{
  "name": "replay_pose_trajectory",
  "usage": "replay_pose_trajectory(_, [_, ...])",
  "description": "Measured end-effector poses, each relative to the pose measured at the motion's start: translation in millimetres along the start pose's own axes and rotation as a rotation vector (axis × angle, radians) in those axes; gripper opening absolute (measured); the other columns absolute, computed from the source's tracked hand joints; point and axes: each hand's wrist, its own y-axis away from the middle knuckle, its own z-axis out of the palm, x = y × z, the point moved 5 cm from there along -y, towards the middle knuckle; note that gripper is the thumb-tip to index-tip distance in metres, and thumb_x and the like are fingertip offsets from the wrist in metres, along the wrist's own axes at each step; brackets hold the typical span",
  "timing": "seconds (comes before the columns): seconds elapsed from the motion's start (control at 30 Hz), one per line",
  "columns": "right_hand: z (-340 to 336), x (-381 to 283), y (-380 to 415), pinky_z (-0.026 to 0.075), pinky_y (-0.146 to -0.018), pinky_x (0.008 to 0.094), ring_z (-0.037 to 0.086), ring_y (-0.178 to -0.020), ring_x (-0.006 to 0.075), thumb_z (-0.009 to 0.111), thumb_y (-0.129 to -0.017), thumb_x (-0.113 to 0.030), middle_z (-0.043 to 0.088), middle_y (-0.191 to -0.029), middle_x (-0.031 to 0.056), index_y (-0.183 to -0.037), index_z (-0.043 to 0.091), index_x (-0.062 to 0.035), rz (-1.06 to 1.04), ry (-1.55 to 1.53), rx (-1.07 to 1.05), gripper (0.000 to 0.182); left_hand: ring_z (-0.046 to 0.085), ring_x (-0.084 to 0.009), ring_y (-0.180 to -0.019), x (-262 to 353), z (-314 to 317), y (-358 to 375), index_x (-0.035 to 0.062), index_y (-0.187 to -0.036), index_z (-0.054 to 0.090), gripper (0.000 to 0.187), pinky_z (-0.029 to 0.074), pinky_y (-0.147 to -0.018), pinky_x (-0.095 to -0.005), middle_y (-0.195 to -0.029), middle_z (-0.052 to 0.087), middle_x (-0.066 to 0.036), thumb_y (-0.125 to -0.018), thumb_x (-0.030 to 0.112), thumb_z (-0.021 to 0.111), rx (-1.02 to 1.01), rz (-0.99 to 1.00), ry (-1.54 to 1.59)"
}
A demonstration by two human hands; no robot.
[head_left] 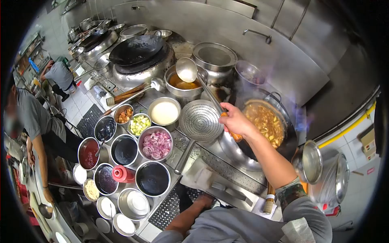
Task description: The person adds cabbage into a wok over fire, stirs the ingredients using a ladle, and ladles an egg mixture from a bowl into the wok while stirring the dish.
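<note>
My right hand (236, 120) is closed around the orange handle of a ladle (187, 70). The ladle's bowl is over a metal pot (181, 92) with amber liquid inside. Just right of this hand, a dark wok (288, 137) holds pieces of food in steaming brown sauce (265, 121). Below the ladle's shaft rests a perforated strainer (201, 120) with a long handle. My left hand (204, 201) is low at the front edge of the stove, close to a folded cloth (197, 175); its fingers do not show clearly.
Several metal bowls stand on the left, with sliced purple onion (155, 146), diced green vegetable (139, 124), white liquid (164, 112) and dark sauces (152, 178). A red-capped bottle (122, 174) lies among them. Another wok (136, 50) sits behind. Two people (36, 117) work at the left.
</note>
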Motion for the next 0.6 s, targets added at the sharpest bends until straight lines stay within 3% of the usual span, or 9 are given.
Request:
replay_pose_trajectory(0.03, [3, 0, -4, 0.045, -0.049, 0.0286, 0.054, -0.052, 0.0116, 0.059, -0.083, -0.002, 0.059, -0.077, 0.0046, -0.139, 0.043, 0.0010, 0.000, -0.007, -0.015, 0.059, 0.058, -0.0363, -0.124, 14, -19, 16, 0.0014, -0.125, 0.064, 0.043, 0.047, -0.103, -0.0481, -0.134, 0.058, -0.022, -0.090, 0.023, 0.052, -0.087, -0.021, -0.026])
replay_pose_trajectory(0.07, [5, 3, -9, 0.045, -0.048, 0.0285, 0.054, -0.052, 0.0115, 0.059, -0.083, -0.002, 0.059, -0.077, 0.0044, -0.139, 0.043, 0.0007, 0.002, -0.015, -0.028, 0.058, 0.058, -0.0367, -0.123, 21, -31, 23, 0.0013, -0.125, 0.064, 0.041, 0.046, -0.104, -0.0483, -0.134, 0.059, -0.022, -0.090, 0.020, 0.052, -0.040, -0.027, 0.010])
replay_pose_trajectory(0.23, [6, -2, -6, 0.045, -0.044, 0.0286, 0.053, -0.051, 0.0111, 0.058, -0.084, -0.001, 0.058, -0.075, 0.0029, -0.139, 0.043, -0.0017, 0.069, -0.092, -0.052, 0.057, 0.059, -0.0351, -0.122, 12, 2, 7, 0.0014, -0.124, 0.065, 0.040, 0.047, -0.103, -0.0479, -0.133, 0.060, -0.022, -0.091, 0.021, 0.052, -0.037, -0.013, -0.035])
replay_pose_trajectory(0.4, [-11, 32, 20, 0.040, -0.038, 0.0267, 0.051, -0.055, 0.0103, 0.057, -0.090, -0.001, 0.058, -0.089, 0.0102, -0.144, 0.034, -0.0050, 0.073, -0.903, -0.128, 0.059, 0.057, -0.0349, -0.125, 9, 24, -5, 0.0007, -0.128, 0.062, 0.044, 0.045, -0.105, -0.0468, -0.137, 0.057, -0.021, -0.090, 0.022, 0.053, -0.109, -0.007, -0.073])
replay_pose_trajectory(0.53, [-47, 42, 90, 0.041, -0.037, 0.0254, 0.047, -0.050, 0.0096, 0.055, -0.092, -0.004, 0.053, -0.091, 0.0097, -0.142, 0.040, -0.0097, 0.009, -1.057, -0.153, 0.053, 0.050, -0.0345, -0.133, 19, -2, 3, 0.0022, -0.133, 0.058, 0.050, 0.041, -0.110, -0.0464, -0.143, 0.052, -0.021, -0.090, 0.029, 0.055, -0.015, -0.061, -0.053])
replay_pose_trajectory(0.6, [-73, 42, 132, 0.040, -0.035, 0.0254, 0.045, -0.048, 0.0097, 0.055, -0.091, -0.004, 0.052, -0.092, 0.0107, -0.145, 0.037, -0.0098, -0.042, -1.006, -0.114, 0.057, 0.049, -0.0346, -0.134, 23, -13, 9, 0.0053, -0.133, 0.059, 0.050, 0.039, -0.111, -0.0468, -0.143, 0.051, -0.020, -0.090, 0.030, 0.057, -0.120, -0.045, -0.063])
